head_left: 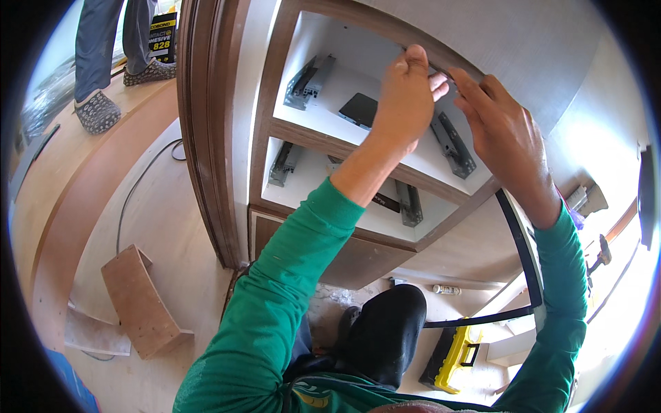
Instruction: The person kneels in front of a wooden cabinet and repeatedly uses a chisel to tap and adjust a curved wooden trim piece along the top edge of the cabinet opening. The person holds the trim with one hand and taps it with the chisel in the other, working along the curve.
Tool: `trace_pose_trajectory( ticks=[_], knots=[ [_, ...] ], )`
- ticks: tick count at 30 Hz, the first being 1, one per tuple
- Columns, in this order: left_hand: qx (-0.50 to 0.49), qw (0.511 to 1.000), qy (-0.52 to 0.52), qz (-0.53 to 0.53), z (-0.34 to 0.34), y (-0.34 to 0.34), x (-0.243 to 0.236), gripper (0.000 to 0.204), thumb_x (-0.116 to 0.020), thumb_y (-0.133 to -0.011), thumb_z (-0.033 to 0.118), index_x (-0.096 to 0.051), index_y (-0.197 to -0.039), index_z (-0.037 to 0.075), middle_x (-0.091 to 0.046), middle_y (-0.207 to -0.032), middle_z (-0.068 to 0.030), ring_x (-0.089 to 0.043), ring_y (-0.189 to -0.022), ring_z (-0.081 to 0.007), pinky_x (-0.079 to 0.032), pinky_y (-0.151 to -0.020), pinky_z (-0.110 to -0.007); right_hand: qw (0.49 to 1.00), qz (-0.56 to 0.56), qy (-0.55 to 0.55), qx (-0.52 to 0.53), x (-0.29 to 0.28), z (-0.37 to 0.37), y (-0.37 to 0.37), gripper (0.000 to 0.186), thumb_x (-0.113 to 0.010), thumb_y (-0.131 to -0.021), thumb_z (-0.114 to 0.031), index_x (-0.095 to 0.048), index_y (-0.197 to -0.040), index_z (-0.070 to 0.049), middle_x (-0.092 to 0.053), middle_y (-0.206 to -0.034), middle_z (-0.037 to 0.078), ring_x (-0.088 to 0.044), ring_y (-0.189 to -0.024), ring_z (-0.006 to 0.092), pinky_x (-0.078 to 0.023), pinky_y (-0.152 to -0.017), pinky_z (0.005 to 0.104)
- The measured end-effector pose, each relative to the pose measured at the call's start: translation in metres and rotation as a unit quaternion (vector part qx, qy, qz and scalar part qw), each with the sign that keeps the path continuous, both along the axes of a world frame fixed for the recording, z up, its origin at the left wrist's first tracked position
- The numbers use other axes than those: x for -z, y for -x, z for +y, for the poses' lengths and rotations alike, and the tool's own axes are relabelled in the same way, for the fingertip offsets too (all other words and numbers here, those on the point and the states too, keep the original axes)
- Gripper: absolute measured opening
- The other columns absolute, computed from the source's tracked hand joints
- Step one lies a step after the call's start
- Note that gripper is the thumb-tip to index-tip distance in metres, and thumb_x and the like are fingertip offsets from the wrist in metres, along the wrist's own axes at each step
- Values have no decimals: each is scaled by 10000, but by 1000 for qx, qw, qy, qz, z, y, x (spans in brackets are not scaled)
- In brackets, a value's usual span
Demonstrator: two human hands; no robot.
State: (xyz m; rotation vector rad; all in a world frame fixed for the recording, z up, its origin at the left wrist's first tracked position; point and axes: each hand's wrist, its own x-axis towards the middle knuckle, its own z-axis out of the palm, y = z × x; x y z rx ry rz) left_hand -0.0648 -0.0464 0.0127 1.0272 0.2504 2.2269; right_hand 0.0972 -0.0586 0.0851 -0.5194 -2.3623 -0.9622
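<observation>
Brown-framed cabinet, with our two hands at its upper edge

Our left hand crosses the mouth of the upper compartment, curled, its thumb raised. Our right hand comes from the other side, fingers bent toward it, near the cabinet's upper edge. We cannot tell whether either hand pinches anything.

The cabinet stands before us, both compartments open at the front. In the upper one, a metal drawer slide lines the left wall and another slide the right; a dark flat plate lies between. Our left forearm partly covers the lower opening, where we see a left slide and a right slide.

A ridged brown door casing bounds our left side. Our bent knee takes up floor room below, near a yellow-and-black toolbox.
</observation>
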Motion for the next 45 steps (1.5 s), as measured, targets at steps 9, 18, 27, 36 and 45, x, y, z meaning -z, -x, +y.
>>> trace_pose_trajectory(
  ticks=[9,18,27,36,45],
  knots=[
    [21,999,-21,18,-8,3,-2,373,-383,-1216,327,-476,-987,48,-518,-988,-47,-644,-975,-172,-502,-1224,-534,998,-11,-48,-27,1,5,-6,432,-673,-1056,-169,-576,-1477,-176,-690,-1048,150,-758,-830,375,-632,-689,459],
    [18,1000,-17,17,-14,11,-1,338,-411,-1210,306,-487,-993,59,-456,-934,-23,-607,-915,-150,-502,-1223,-513,999,-18,-45,-10,2,-2,3,439,-681,-1034,-134,-584,-1461,-150,-710,-1073,164,-778,-850,358,-653,-696,439],
    [-7,999,0,42,-9,15,1,618,-395,-1198,442,-474,-1315,-160,-553,-1249,-192,-694,-1209,-318,-559,-1173,-474,992,-20,-111,-59,0,7,-1,435,-684,-1014,-123,-582,-1436,-120,-710,-1059,166,-773,-840,364,-647,-690,426],
    [26,998,-29,48,-22,9,-1,731,-400,-1197,417,-247,-1531,-215,-361,-1554,-331,-587,-1401,-416,-465,-1246,-518,998,-15,-51,-29,-7,-11,-6,406,-671,-1048,-170,-599,-1447,-143,-717,-1059,150,-778,-867,363,-653,-718,448],
    [51,998,-19,35,-27,7,-1,579,-450,-1193,387,-434,-1321,-178,-497,-1369,-239,-581,-1410,-391,-406,-1286,-554,999,-28,-32,-22,-12,-10,-2,373,-648,-1086,-235,-616,-1450,-161,-715,-1070,144,-772,-865,371,-648,-718,450]
  ],
)
